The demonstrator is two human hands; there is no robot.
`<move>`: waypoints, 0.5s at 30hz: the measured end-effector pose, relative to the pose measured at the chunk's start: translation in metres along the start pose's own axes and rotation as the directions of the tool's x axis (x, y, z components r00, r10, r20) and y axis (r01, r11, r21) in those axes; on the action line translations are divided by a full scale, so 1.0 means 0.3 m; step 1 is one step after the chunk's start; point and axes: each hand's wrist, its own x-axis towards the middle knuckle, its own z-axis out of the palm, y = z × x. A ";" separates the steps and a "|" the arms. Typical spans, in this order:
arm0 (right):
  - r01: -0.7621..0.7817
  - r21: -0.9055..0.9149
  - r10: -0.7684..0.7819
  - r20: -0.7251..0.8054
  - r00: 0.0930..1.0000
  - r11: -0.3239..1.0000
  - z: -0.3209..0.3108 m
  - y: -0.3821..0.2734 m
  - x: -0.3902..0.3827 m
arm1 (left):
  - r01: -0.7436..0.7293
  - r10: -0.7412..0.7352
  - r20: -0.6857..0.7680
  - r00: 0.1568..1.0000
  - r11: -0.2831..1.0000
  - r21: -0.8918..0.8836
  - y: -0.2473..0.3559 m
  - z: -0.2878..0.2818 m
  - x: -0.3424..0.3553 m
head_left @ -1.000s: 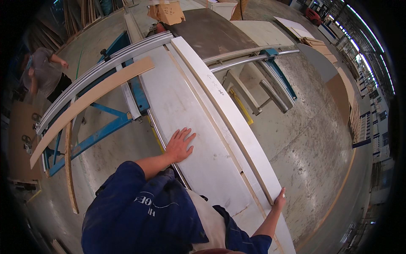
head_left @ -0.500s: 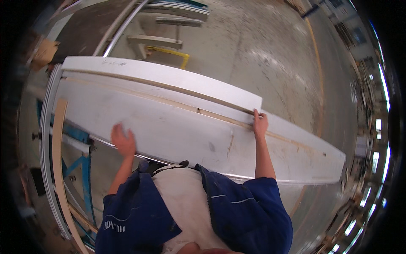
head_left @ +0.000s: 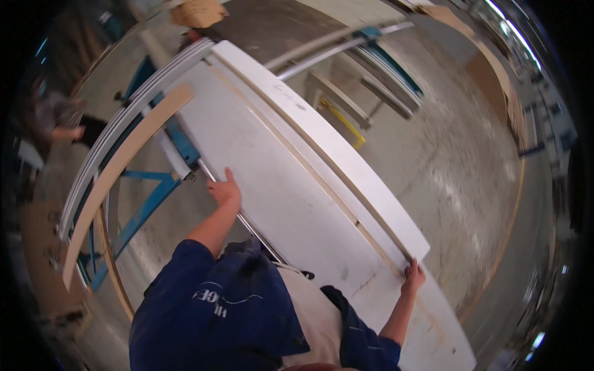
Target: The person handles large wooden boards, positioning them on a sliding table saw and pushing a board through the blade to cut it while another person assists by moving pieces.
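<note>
A long white board (head_left: 346,161) lies along the far side of a large pale grey work table (head_left: 278,179). My right hand (head_left: 413,277) is closed on the board's right end, thumb and fingers at its corner. A narrow brown strip (head_left: 309,182) runs lengthwise along the table, on the near side of the board. My left hand (head_left: 226,190) rests at the table's near edge, by the metal rail (head_left: 253,230). Its fingers are apart and nothing shows in it.
At the left, a metal guide rail (head_left: 133,120) on a blue frame (head_left: 145,207) carries a long tan strip (head_left: 124,167). Beyond the table stand metal rails and a yellow bar (head_left: 346,127). Another person (head_left: 59,120) is blurred at the far left.
My view has swung left, so the table now slants down to the right. My left hand has settled from a blurred motion at the near edge. My right hand stays on the board's end.
</note>
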 end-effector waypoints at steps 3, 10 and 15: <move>0.049 0.070 -0.055 0.089 0.995 0.996 -0.011 0.028 -0.003 | 0.047 -0.046 0.066 0.997 0.999 -0.008 0.032 -0.041 -0.024; -0.064 -0.254 0.112 0.178 0.978 0.965 -0.093 0.011 0.083 | 0.011 -0.005 0.082 0.997 0.997 -0.070 0.056 -0.100 -0.051; 0.189 -0.634 0.189 0.480 0.857 0.750 -0.148 -0.093 0.182 | -0.021 0.022 0.026 0.999 0.999 -0.044 0.049 -0.082 -0.038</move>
